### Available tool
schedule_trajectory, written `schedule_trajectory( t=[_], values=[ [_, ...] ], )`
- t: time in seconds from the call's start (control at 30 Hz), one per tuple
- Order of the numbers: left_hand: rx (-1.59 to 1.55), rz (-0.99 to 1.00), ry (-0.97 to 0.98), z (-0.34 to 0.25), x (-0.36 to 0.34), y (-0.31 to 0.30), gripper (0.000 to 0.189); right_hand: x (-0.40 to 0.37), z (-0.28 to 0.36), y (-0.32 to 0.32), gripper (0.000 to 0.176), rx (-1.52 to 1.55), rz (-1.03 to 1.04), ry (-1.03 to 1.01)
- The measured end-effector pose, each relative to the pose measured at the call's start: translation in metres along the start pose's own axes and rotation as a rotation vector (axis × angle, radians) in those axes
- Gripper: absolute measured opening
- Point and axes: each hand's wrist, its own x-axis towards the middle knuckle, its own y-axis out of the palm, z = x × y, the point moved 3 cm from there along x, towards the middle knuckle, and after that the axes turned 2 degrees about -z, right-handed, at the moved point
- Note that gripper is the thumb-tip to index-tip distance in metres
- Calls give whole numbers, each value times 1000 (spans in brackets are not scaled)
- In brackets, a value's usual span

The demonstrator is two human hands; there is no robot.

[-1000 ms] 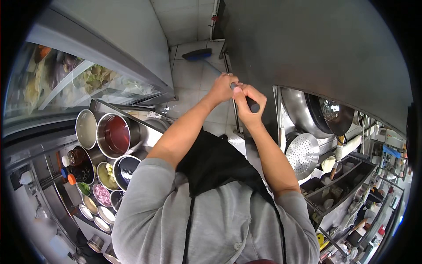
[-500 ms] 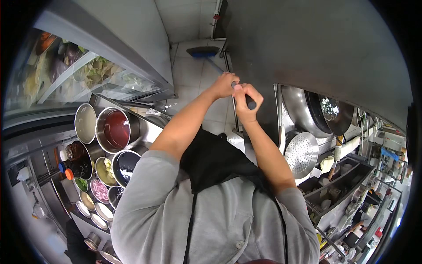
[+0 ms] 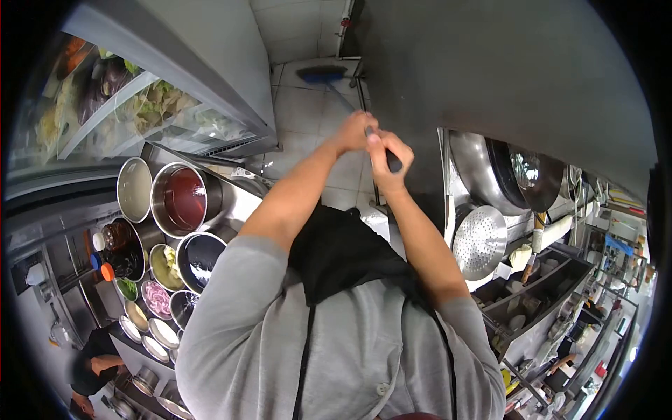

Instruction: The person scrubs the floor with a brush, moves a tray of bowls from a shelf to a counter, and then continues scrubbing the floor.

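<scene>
A broom with a blue and dark head (image 3: 320, 74) rests on the tiled floor at the top of the view. Its grey handle (image 3: 341, 99) slants down toward me. My left hand (image 3: 354, 131) is wrapped round the handle, farther out along it. Closer to my body, my right hand (image 3: 390, 155) grips the handle's dark end, with the thumb laid along it. Both arms are stretched forward over my black apron (image 3: 343, 255).
Left stands a glass-fronted cabinet of vegetables (image 3: 157, 105), above a counter with metal pots (image 3: 155, 203) and bowls. On the right are a grey metal panel (image 3: 504, 77), pans and a perforated strainer (image 3: 480, 241). Another person (image 3: 94, 360) is at the lower left.
The broom head and both my hands have shifted slightly up and left. More of the other person at the lower left has come into view.
</scene>
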Motion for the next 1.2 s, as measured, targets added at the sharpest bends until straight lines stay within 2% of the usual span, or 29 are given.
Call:
schedule_trajectory(
  t=[0.03,0.07,0.1,0.2,0.27,0.33,0.37,0.4,0.53,0.57,0.63,0.73,0.8,0.83,0.9,1.03,1.13,1.17,1.2],
  values=[
    [36,56,-47,24,3,3,26,1,-8,6,27,0,22,-8],
    [40,53,-66,22,8,-2,26,5,-12,11,27,4,47,-22],
    [41,54,-93,12,10,-8,26,9,-7,13,27,19,34,-43],
    [22,40,-113,-37,-10,-11,19,-3,39,-9,29,-20,145,93],
    [-60,33,-25,-74,-41,-1,15,-24,75,-26,29,35,246,72],
    [-65,132,-95,-97,-58,4,15,-43,92,-35,27,118,237,-47],
    [-68,189,-132,-102,-64,5,16,-50,88,-36,25,117,242,-28],
    [-80,165,-113,-94,-67,7,16,-52,73,-33,24,35,181,-74],
    [-51,93,-24,4,-27,-2,17,-24,10,0,27,-29,138,51],
    [-22,100,-81,8,-21,-11,17,-15,4,8,27,-21,145,31],
    [36,111,-214,4,-11,-32,19,-9,-2,21,27,0,166,4],
    [-46,-15,-200,-47,-40,-30,18,-13,48,0,27,31,367,23],
    [11,-78,-125,-65,-78,-3,19,-29,77,-15,25,91,397,-70],
    [-75,5,-225,-88,-78,-12,20,-28,74,-14,25,89,384,-77],
    [-95,10,-179,-68,-73,-15,20,-38,71,-13,24,76,343,-73],
    [25,-17,-217,2,-38,-47,25,-11,2,32,24,58,295,4],
    [52,-48,-329,-6,-27,-64,25,3,9,43,26,96,354,-24],
    [-10,-102,-188,-31,-35,-66,19,2,23,34,27,82,453,-16],
    [62,-176,-175,-45,-48,-54,16,-1,42,24,27,113,486,-62]
  ],
)
